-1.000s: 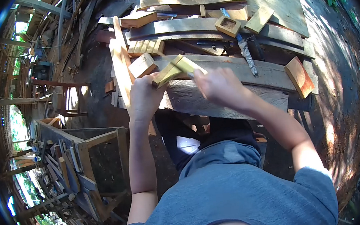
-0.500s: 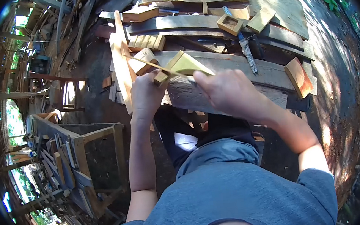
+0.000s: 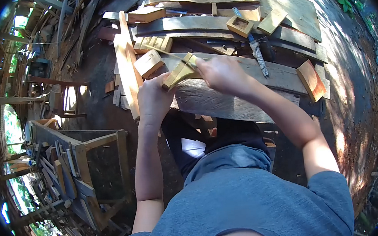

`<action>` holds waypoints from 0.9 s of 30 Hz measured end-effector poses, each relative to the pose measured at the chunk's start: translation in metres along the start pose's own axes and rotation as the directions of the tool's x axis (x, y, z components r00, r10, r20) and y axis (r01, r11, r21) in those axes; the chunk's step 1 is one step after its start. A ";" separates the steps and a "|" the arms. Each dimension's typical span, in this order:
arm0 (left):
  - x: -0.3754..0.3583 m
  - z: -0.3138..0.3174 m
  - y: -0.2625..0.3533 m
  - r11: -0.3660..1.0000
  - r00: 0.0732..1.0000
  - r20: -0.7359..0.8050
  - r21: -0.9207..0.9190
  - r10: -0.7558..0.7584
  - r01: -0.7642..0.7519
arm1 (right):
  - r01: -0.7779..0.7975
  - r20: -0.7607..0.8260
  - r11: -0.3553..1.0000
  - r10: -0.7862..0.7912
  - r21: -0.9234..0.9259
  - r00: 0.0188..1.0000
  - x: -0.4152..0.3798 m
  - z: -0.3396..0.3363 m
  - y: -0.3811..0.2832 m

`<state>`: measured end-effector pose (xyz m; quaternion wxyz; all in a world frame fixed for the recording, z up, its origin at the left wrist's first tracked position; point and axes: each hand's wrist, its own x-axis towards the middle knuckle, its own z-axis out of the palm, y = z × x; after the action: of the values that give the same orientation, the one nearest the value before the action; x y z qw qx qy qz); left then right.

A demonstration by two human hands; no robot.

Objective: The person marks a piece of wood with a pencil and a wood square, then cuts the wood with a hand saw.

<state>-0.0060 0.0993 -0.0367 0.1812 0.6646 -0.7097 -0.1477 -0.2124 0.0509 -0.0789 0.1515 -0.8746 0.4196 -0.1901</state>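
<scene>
Near the front edge of the bench, my left hand (image 3: 155,98) is closed around one end of a pale, curved wooden piece (image 3: 180,73) and steadies it. My right hand (image 3: 223,74), slightly blurred, grips a long thin file (image 3: 164,52) by its near end. The file lies across the wooden piece, and its far end points up and left over the bench. Fingers hide the handle. Just beyond my left hand is a light wooden block (image 3: 148,63), with a notched block (image 3: 153,44) behind it.
Weathered planks (image 3: 237,96) form the bench. On it lie a hollowed square block (image 3: 239,25), a flat block (image 3: 272,21), a wrapped-handle tool (image 3: 259,59) and a reddish block (image 3: 311,80). Long strips (image 3: 126,69) stick out at left. A wooden frame (image 3: 80,149) stands on the floor.
My right hand has moved up and left, bringing the file further across the wooden piece. My left hand stays in place with its grip kept.
</scene>
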 end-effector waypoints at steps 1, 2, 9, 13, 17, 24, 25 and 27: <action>0.001 0.000 -0.002 1.000 1.000 -0.008 -0.007 -0.008 0.007 | 0.001 -0.014 1.000 -0.001 0.000 1.000 0.004 0.007 0.004; 0.000 0.000 -0.003 1.000 1.000 -0.018 0.000 0.018 -0.018 | 0.022 -0.034 1.000 -0.023 -0.010 0.999 0.007 0.011 0.007; 0.003 -0.001 -0.001 0.999 1.000 0.009 0.048 -0.007 0.007 | -0.045 0.129 0.997 0.052 -0.055 0.990 -0.034 -0.043 -0.042; 0.000 -0.001 -0.004 0.999 0.999 -0.008 -0.012 0.045 -0.045 | -0.049 -0.009 0.998 0.049 -0.041 0.999 0.000 0.019 0.013; 0.001 0.001 -0.006 0.998 0.998 -0.035 -0.039 0.045 -0.047 | -0.070 0.202 0.998 0.069 -0.003 0.977 -0.030 -0.051 -0.038; 0.003 -0.003 -0.001 0.997 1.000 0.015 -0.078 0.023 -0.022 | -0.027 -0.086 0.999 0.031 0.041 0.996 0.006 0.017 0.002; 0.002 -0.003 -0.002 0.997 0.999 0.016 -0.068 0.031 -0.030 | -0.028 -0.082 0.999 0.030 0.019 0.996 0.010 0.019 0.005; 0.001 -0.002 -0.004 0.997 0.998 -0.010 -0.057 0.056 -0.056 | -0.032 -0.080 0.999 0.031 -0.007 0.996 0.006 0.004 -0.003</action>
<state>-0.0016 0.0985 -0.0367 0.2073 0.6395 -0.7228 -0.1600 -0.2052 0.0490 -0.0798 0.1340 -0.8601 0.4399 -0.2209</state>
